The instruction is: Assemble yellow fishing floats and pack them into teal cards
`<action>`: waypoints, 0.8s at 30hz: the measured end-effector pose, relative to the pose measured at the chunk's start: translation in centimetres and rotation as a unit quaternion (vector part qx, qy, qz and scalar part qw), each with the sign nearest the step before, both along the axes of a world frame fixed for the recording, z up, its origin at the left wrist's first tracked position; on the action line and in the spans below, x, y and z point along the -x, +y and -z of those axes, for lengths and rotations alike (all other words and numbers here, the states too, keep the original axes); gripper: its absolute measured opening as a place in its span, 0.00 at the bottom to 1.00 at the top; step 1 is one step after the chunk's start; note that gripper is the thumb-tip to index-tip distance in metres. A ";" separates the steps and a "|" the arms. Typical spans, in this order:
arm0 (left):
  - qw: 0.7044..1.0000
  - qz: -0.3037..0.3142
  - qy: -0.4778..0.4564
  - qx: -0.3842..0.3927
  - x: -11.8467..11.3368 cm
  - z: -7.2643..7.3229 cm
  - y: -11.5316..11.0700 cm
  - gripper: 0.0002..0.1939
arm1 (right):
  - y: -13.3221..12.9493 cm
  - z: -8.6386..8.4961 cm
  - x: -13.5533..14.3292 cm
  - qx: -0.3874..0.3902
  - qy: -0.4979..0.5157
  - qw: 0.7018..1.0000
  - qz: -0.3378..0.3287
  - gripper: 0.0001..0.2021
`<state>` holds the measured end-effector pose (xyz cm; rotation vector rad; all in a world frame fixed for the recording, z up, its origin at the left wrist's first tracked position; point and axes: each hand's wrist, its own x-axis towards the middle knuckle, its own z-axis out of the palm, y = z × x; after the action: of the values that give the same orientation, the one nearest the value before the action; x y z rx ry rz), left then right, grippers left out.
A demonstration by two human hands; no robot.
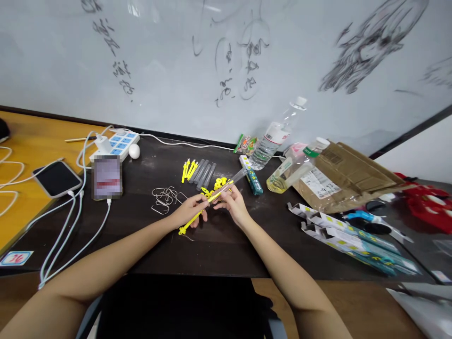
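Observation:
Over the middle of the dark table, my left hand (189,210) is closed on a thin yellow plastic rod (189,223) that slants up to the right. My right hand (236,207) pinches a clear plastic tube (240,175) in line with that rod. The rod's upper part appears to lie inside the tube, though fingers partly hide the joint. Just behind my hands lie small yellow plastic pieces (220,182). Farther back are several yellow rods (189,169) beside a row of clear tubes (205,174). Bent metal wires (164,199) lie in a tangle left of my left hand.
A narrow teal-and-white box (252,176), a water bottle (271,139) and a bottle of yellowish liquid (294,167) stand behind on the right. Opened boxes (353,240) and a cardboard parcel (356,174) lie farther right. Leftward are a power strip (122,143), phones and white cables.

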<state>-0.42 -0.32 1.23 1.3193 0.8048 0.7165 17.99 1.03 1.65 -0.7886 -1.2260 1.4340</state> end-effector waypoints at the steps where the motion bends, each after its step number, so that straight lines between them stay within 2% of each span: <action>1: 1.000 -0.002 0.004 -0.003 0.0 0.0 -0.1 0.20 | 0.0 0.0 0.0 -0.003 0.000 1.000 0.002 0.15; 3: 1.000 -0.009 0.006 -0.006 -0.1 -0.1 -0.2 0.17 | 0.0 0.1 0.0 -0.013 -0.001 1.000 0.007 0.15; 7: 0.999 -0.030 -0.006 0.022 -0.3 -0.4 -0.1 0.05 | 0.0 0.2 0.0 -0.024 -0.005 1.000 0.004 0.14; 10: 0.999 -0.032 -0.009 0.021 -0.4 -0.5 0.0 0.10 | 0.0 0.3 0.0 -0.021 -0.006 1.000 0.002 0.14; 15: 0.999 -0.016 -0.023 -0.026 -0.2 -0.2 0.1 0.13 | 0.0 0.3 -0.1 -0.012 0.005 1.000 0.004 0.14; 19: 0.997 0.019 -0.056 -0.044 0.1 -0.1 0.0 0.20 | -0.1 0.1 -0.2 -0.010 0.002 1.000 0.007 0.15; 21: 0.997 0.030 -0.048 -0.045 0.2 0.0 0.0 0.22 | -0.1 0.0 -0.2 -0.010 0.003 1.000 0.008 0.15; 24: 0.998 0.013 -0.013 -0.057 0.3 -0.2 0.0 0.21 | -0.1 -0.2 -0.4 -0.013 0.011 1.000 0.010 0.15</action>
<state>-0.69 -0.30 1.38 1.4174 0.7324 0.7668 18.34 0.93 1.83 -0.7631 -1.2136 1.4040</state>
